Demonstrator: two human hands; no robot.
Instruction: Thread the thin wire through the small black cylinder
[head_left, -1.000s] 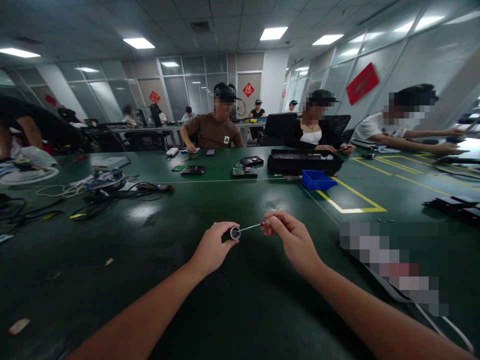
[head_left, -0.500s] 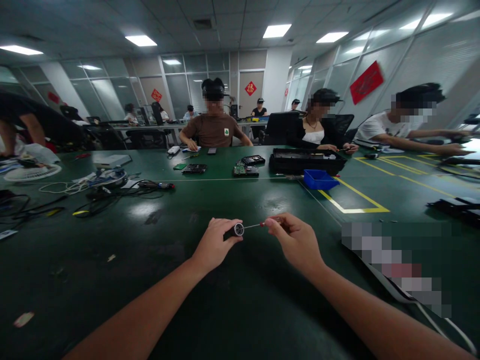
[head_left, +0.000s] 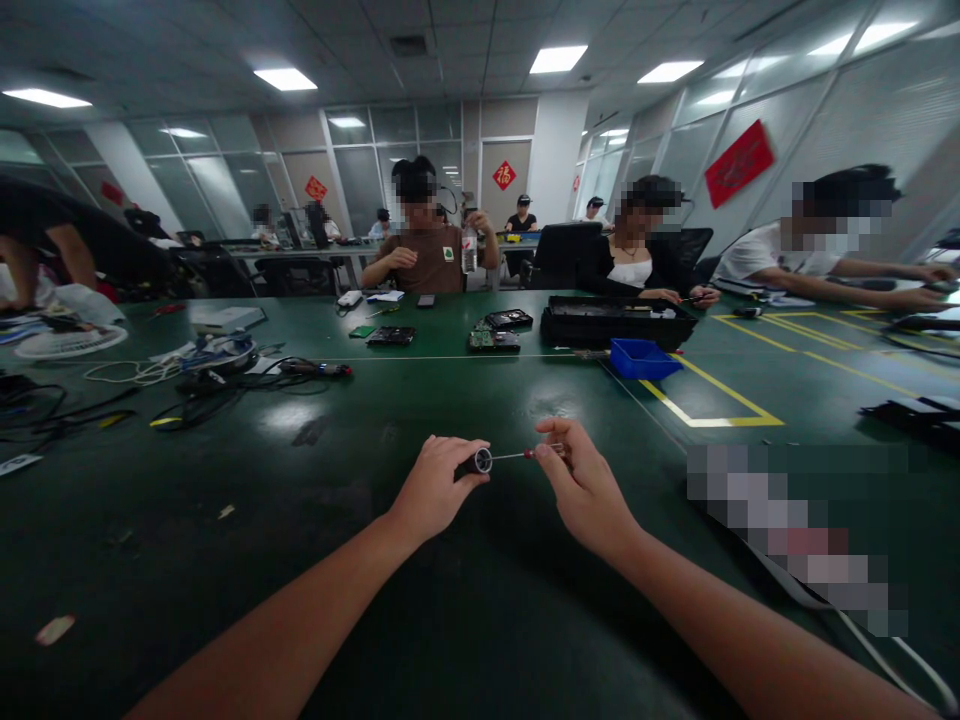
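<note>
Head view: my left hand (head_left: pixel 431 485) curls round the tube (head_left: pixel 481 461); my right hand (head_left: pixel 581 482) pinches the driver (head_left: pixel 528 454), best held straight, seemingly reaching inside.

The left hand (head_left: pixel 435 485) covers most of a black cylinder (head_left: pixel 482 460); where the tip of the screwdriver (head_left: pixel 511 456) meets it is too small to tell. The right hand (head_left: pixel 585 480) hides much of the handle. Toward the bench's (head_left: pixel 420 395) right edge, pixelation blurs 1 pale object (head_left: pixel 795 540); the view cuts off 1 black part (head_left: pixel 922 415).
</note>
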